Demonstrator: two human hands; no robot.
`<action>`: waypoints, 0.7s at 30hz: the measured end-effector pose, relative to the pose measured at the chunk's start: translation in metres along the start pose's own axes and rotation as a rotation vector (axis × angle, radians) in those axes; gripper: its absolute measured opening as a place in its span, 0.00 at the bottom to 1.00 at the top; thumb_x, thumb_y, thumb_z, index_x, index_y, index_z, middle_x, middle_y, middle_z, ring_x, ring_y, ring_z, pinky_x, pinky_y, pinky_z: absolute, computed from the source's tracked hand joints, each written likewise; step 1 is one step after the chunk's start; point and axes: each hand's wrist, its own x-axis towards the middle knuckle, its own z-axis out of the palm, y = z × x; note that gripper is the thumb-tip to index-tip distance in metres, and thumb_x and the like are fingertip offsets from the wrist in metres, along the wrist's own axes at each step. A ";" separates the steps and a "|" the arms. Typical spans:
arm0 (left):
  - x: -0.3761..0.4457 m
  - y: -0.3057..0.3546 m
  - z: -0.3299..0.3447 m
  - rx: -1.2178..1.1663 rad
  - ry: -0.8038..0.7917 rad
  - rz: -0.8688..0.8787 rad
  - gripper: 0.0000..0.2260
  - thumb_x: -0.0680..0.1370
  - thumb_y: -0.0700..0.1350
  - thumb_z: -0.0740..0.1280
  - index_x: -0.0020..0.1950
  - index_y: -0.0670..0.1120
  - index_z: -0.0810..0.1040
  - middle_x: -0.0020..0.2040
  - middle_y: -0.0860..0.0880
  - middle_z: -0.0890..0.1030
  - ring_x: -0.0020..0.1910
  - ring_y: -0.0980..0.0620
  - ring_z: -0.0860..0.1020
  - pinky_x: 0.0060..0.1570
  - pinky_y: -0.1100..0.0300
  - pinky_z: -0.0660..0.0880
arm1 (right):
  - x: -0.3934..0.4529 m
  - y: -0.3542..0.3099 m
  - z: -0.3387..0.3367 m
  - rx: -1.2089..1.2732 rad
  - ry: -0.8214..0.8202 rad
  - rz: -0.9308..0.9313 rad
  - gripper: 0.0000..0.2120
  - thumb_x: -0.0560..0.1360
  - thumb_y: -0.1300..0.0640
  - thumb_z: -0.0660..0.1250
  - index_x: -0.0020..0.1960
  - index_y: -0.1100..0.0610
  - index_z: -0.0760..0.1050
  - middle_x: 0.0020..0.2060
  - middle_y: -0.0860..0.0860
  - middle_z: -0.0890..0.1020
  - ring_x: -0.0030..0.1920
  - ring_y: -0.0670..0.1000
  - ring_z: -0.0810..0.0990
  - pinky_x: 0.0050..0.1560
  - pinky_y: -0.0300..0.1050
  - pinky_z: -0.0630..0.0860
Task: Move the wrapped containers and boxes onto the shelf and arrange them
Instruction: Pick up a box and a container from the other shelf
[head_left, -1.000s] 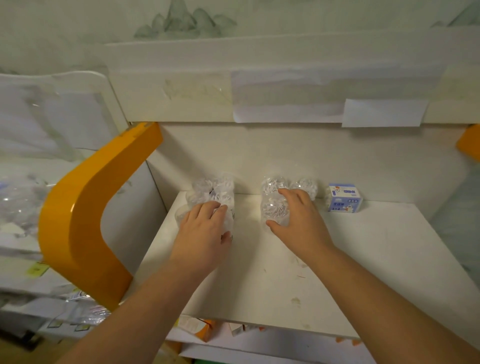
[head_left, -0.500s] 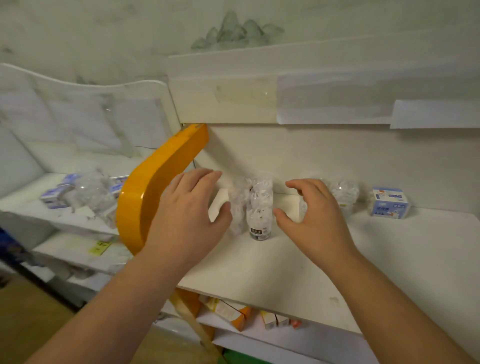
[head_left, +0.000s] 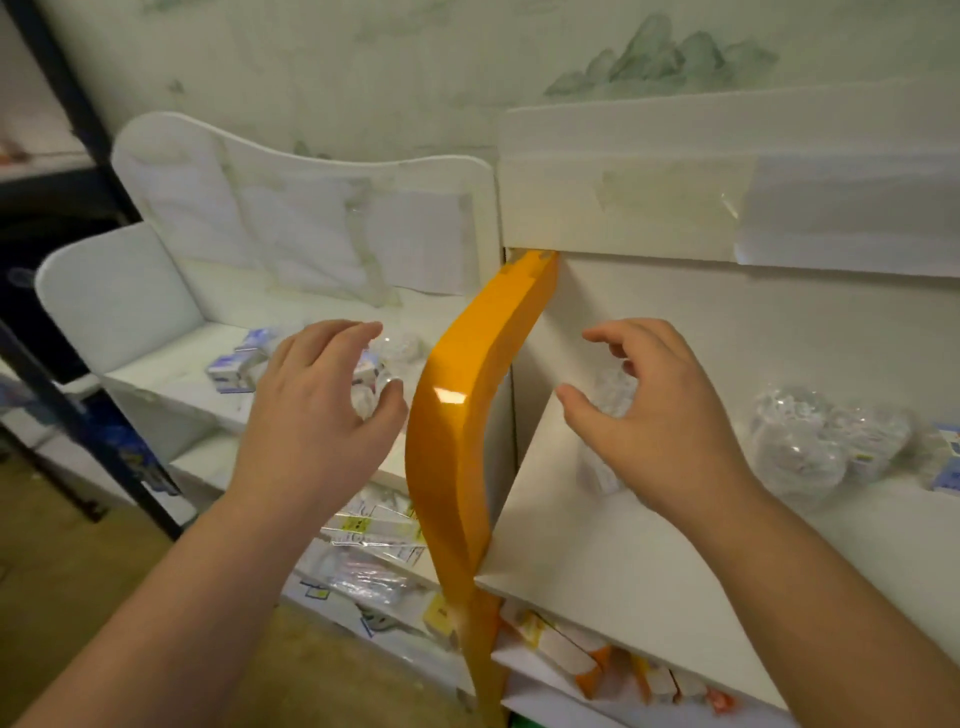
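Since half a second ago both hands have left the wrapped packs on the right shelf and swung leftward, as has the view. Left hand (head_left: 317, 410) now hovers over the left white shelf (head_left: 171, 374), fingers loosely curved and spread, holding nothing; it is not touching anything as far as can be seen. Right hand (head_left: 660, 421) hangs in the air over the right white shelf board (head_left: 597, 545), fingers likewise curved apart, empty. Between the two hands stands the glossy orange curved shelf bracket (head_left: 457, 441).

Under and beyond the left hand lies a clear plastic-wrapped bundle of small containers (head_left: 400, 348), partly hidden, with small blue-and-white cartons (head_left: 234, 369) just beside it. On the right shelf one wrapped pack of small white bottles (head_left: 602, 467) stands partly behind the right hand; a second clear-wrapped pack (head_left: 810, 441) sits further right, apart from it, next to a blue-and-white box (head_left: 943, 462) at the frame edge.

Judgement: two packs are already placed; step in hand is fetching the next item from the left shelf. Next move calls for lowering the left hand onto the wrapped bundle, closing round it firmly since the film looks slippery, and carrying it clear of the bracket.
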 end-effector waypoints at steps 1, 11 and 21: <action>0.004 -0.015 -0.001 0.002 -0.002 -0.011 0.22 0.76 0.50 0.66 0.70 0.49 0.72 0.67 0.50 0.73 0.67 0.49 0.68 0.66 0.50 0.65 | 0.006 -0.010 0.010 -0.004 0.002 -0.016 0.22 0.72 0.47 0.71 0.64 0.46 0.72 0.58 0.41 0.72 0.59 0.42 0.72 0.61 0.43 0.73; 0.065 -0.177 -0.004 0.003 -0.040 -0.034 0.22 0.77 0.51 0.66 0.71 0.49 0.72 0.68 0.51 0.73 0.67 0.50 0.67 0.67 0.53 0.64 | 0.075 -0.114 0.137 -0.087 0.018 -0.089 0.21 0.71 0.46 0.72 0.62 0.45 0.73 0.56 0.40 0.73 0.58 0.42 0.74 0.61 0.45 0.74; 0.085 -0.264 0.008 0.003 -0.120 -0.078 0.22 0.77 0.51 0.66 0.70 0.49 0.72 0.68 0.50 0.73 0.67 0.49 0.68 0.67 0.52 0.66 | 0.101 -0.151 0.243 -0.124 -0.109 -0.007 0.20 0.71 0.46 0.70 0.63 0.44 0.73 0.58 0.41 0.73 0.60 0.46 0.73 0.59 0.42 0.71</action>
